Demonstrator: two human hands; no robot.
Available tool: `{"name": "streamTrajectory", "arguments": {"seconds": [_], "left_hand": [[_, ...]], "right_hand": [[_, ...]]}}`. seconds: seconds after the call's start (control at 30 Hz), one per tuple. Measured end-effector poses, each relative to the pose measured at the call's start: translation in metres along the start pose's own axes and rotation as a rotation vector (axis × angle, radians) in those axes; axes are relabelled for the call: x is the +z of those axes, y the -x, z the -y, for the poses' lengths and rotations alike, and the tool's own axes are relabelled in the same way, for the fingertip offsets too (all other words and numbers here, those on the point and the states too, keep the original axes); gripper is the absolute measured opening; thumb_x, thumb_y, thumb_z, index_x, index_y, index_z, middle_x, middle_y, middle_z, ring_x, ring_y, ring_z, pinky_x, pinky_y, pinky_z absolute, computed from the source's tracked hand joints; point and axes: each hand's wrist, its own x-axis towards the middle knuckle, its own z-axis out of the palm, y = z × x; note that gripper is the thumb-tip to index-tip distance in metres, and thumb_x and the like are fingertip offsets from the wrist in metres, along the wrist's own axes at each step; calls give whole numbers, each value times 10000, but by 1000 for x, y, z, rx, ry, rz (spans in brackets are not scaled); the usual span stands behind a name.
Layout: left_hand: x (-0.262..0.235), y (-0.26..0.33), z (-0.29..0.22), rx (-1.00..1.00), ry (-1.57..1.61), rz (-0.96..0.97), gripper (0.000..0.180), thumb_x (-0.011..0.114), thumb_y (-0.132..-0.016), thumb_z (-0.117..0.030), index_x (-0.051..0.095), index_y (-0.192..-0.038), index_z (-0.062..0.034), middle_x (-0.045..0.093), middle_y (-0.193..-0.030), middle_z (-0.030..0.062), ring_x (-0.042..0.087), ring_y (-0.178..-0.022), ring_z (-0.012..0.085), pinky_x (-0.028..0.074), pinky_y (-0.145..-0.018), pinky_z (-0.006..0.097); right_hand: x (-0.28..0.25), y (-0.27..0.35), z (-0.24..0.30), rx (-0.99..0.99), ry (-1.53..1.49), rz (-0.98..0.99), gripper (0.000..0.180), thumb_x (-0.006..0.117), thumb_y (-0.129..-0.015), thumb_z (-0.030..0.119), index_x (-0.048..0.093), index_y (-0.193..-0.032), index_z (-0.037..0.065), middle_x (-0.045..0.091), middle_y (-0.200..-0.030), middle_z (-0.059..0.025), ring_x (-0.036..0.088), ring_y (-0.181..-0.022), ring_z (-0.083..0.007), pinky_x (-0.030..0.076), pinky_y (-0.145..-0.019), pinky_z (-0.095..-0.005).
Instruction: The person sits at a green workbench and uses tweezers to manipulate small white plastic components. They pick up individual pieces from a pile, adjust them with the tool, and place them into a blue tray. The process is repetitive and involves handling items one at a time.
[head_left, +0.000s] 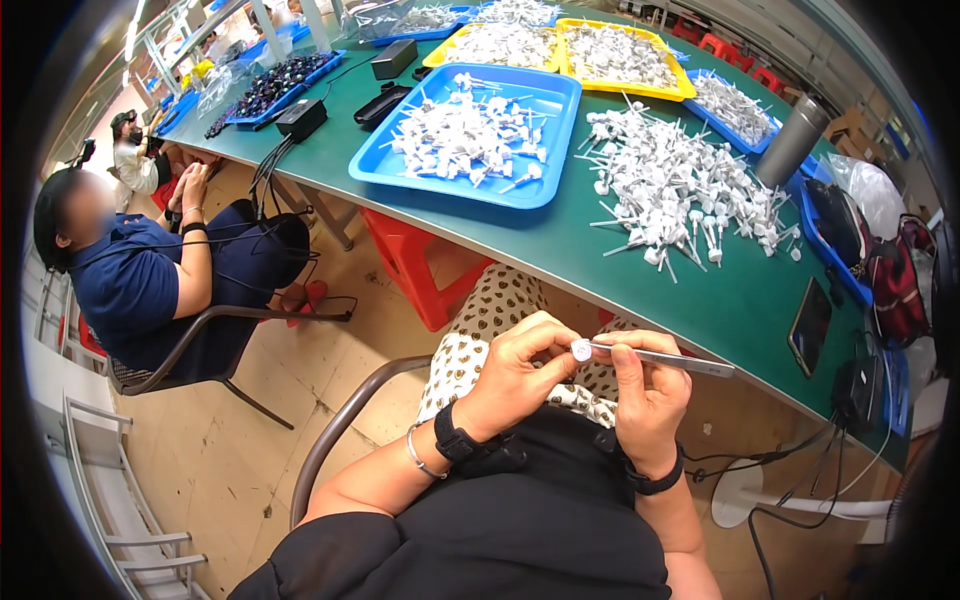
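Observation:
Above my lap, my left hand [512, 375] pinches a small white plastic part [581, 349] with a round head, its flat face turned up. In my right hand [650, 405] is a slim, flat silver metal tool that looks like tweezers [695, 364], held between thumb and fingers. Its narrow tip reaches the edge of the white part; whether the tip grips it is too small to tell. On the green table [575, 255] in front of me lies a loose pile of similar white stemmed parts [680, 185]. More of them fill a blue tray [555, 105] to its left.
Yellow trays [683, 88] of white parts stand farther back. A grey metal flask [795, 140], a phone [810, 325] and bags [890, 265] line the right side. A seated person [150, 250] is at left. A red stool [405, 265] sits under the table; cables hang at lower right.

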Motion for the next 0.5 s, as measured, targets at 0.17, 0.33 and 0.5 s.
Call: {"name": "streamTrajectory", "arguments": {"seconds": [0.17, 0.33, 0.5], "left_hand": [[1, 0, 0, -2, 2, -4, 97, 714, -930, -73, 690, -972, 11, 627, -935, 54, 674, -754, 108, 537, -639, 225], [0, 0, -1, 10, -16, 1, 101, 721, -925, -77, 694, -970, 9, 626, -922, 52, 670, -745, 106, 528, -629, 221], [1, 1, 2, 15, -12, -9, 103, 723, -924, -82, 697, -970, 6, 627, -916, 53, 670, -739, 106, 524, -620, 220]], "right_hand": [[1, 0, -1, -4, 3, -6, 68, 632, -975, 15, 633, -1012, -42, 723, -904, -108, 714, -782, -169, 558, -702, -273], [0, 0, -1, 8, 11, 0, 69, 630, -976, 16, 629, -1009, -44, 719, -892, -109, 719, -787, -176, 564, -700, -276], [0, 0, -1, 42, -4, -12, 63, 629, -975, 16, 631, -997, -43, 713, -890, -105, 721, -791, -175, 567, -695, -277]]}}
